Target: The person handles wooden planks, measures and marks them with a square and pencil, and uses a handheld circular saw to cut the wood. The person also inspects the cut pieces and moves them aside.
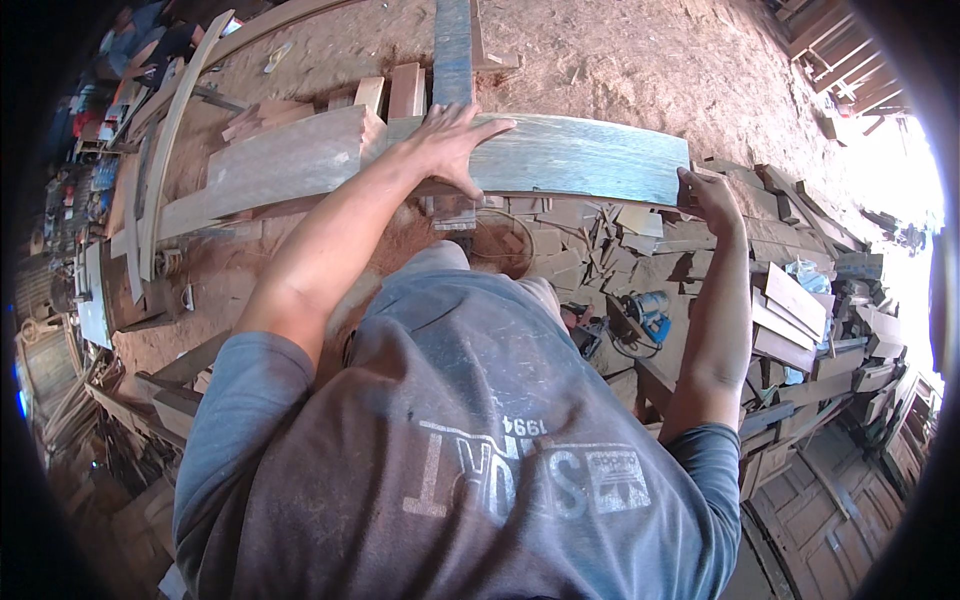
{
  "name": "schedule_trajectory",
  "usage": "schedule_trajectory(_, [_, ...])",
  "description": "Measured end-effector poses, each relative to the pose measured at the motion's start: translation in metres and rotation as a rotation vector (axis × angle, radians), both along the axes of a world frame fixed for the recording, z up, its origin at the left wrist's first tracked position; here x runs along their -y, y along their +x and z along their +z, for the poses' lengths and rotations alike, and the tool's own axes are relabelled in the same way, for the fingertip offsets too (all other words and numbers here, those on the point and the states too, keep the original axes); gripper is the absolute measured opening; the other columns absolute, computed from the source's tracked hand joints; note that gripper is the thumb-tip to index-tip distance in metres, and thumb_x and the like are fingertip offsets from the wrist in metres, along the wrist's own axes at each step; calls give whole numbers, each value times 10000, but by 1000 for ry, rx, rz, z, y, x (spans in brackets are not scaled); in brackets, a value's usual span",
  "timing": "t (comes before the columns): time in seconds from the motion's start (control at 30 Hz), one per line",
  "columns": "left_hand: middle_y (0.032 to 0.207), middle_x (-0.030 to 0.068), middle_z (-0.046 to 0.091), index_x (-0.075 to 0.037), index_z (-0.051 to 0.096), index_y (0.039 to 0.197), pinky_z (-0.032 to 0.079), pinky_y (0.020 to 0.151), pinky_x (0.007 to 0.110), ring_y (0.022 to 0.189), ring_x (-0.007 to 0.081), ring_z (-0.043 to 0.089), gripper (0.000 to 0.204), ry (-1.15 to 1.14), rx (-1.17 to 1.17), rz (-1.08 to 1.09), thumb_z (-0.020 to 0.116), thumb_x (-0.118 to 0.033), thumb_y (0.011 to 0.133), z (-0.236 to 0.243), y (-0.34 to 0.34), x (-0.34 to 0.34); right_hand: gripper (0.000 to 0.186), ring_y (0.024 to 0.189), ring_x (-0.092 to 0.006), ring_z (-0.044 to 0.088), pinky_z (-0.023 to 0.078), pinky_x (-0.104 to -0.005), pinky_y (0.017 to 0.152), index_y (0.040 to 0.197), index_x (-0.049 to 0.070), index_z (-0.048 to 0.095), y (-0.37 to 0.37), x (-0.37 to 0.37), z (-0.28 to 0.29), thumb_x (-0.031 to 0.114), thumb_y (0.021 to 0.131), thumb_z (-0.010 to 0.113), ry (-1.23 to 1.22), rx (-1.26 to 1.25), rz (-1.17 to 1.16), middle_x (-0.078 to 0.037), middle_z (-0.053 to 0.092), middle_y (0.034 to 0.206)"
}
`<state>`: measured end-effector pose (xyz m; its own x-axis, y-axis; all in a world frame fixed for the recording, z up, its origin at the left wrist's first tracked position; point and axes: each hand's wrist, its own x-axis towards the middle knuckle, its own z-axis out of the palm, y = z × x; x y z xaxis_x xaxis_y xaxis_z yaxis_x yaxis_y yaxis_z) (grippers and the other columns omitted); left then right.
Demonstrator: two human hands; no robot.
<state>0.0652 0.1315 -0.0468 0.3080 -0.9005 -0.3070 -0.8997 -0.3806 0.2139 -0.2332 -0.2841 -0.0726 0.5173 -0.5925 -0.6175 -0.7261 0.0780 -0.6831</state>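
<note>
My left hand (448, 145) spans the width of a long greyish board (590, 152), fingers spread over the far edge and thumb at the near edge. My right hand (705, 195) grips the board's right end with bent fingers. The board lies crosswise in front of me, near a paler, dusty piece of wood (270, 160) on its left. A narrow dark plank (452, 55) runs away from me beyond the left hand, and a short support (455, 210) shows below it.
Sawdust covers the ground (590, 70). Offcuts (560, 245) lie below the board, with a blue-and-black power tool (650, 318) and cords. Stacked boards (800, 320) crowd the right. Long strips (165, 160) and cluttered items (90, 200) stand left; another person (155, 50) is at the upper left.
</note>
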Motion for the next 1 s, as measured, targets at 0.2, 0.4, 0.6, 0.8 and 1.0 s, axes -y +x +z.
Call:
schedule_trajectory(0.2, [1527,220,458,-366,333,1691,385,1189,621,1399,461,468,1407,-7,-1,-2,1014,-502,467,-3,1,-3,543,904,-206,767,643,-356,832,1252,-36,750,-1,-3,-3,452,1016,777,-47,-5,12,-130,787,1056])
schedule_trajectory(0.4, [1647,281,360,-393,217,1734,289,1262,663,1550,505,346,1548,41,-64,-7,1037,-562,432,5,4,10,516,719,-129,658,561,-291,661,1247,28,787,-23,-2,-36,501,1069,685,-235,50,-14,-37,724,899])
schedule_trajectory(0.6, [1660,273,451,-54,376,1677,376,1256,568,1540,403,455,1408,-129,-269,72,830,-891,640,-15,23,94,464,863,-185,710,557,-319,802,1323,-32,728,-38,-113,-86,364,1117,602,-412,513,-1037,-104,786,1005])
schedule_trajectory(0.8, [1151,144,809,25,746,1332,593,939,369,1028,205,771,931,186,-486,56,804,-759,834,-21,2,229,514,1172,-250,721,556,-372,1055,1500,-46,611,34,-252,-101,260,1088,645,-125,669,-997,-224,710,1379])
schedule_trajectory(1.0, [1115,127,795,41,751,1278,601,832,351,945,186,754,654,273,-825,175,885,-488,917,-29,-11,243,620,1511,-356,512,375,-411,1274,1567,-87,509,59,-272,-69,252,1065,638,-276,540,-1028,-287,508,1609])
